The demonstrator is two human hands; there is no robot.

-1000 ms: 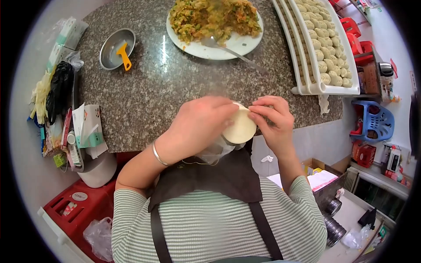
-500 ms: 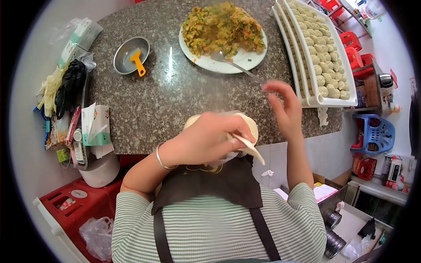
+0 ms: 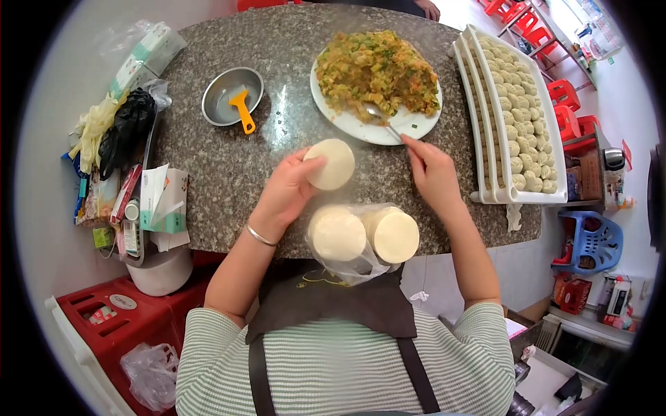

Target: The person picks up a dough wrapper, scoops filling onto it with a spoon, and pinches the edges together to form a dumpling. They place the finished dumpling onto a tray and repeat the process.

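From here I see my left hand [image 3: 284,186] at the near side of the counter [image 3: 236,166], thumb over a round wrapper [image 3: 332,165] and fingers beneath, pinching it. My right hand [image 3: 434,173], to the right, has thumb and fingertips closed on the handle of a spoon [image 3: 392,130], its bowl in the filling [image 3: 378,73] on the far white plate [image 3: 361,130]. Two wrapper stacks [image 3: 339,234] sit nearer, in a clear bag [image 3: 357,270].

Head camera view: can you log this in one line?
left hand: holds dough round | right hand: holds spoon, head at edge of chopped food on white plate | two dough stacks: in clear bag
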